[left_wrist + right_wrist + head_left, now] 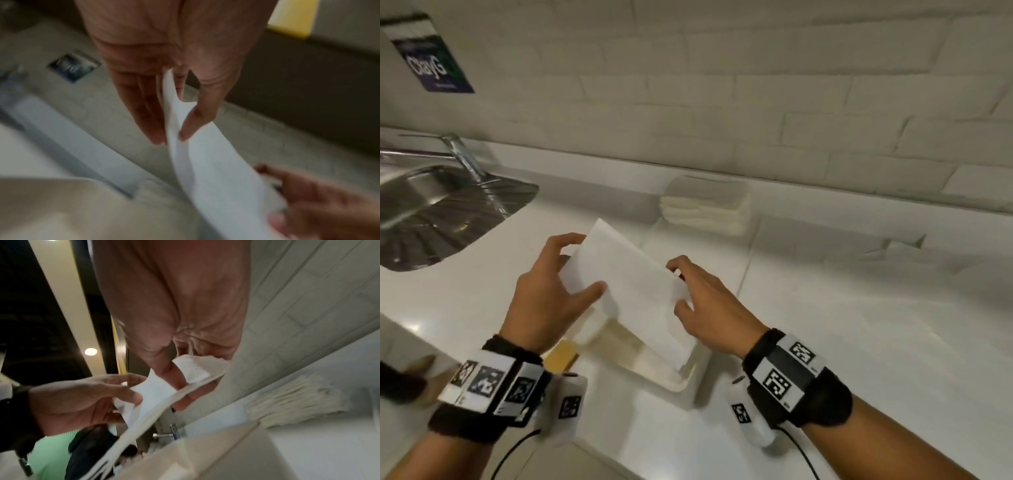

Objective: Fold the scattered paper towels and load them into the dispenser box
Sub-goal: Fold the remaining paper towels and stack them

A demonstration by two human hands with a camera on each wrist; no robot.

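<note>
A steel sink (431, 205) lay at the far left of the white counter (859, 325). The left hand (544, 294) pinched the folded paper towel (633, 291) by its left end, the right hand (709, 308) pinching its right end, above the open dispenser box (688, 380). A stack of folded towels (705, 209) sat far behind, by the wall.

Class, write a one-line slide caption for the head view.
Both hands, left hand and right hand, hold a folded white paper towel over the open white dispenser box.
</note>
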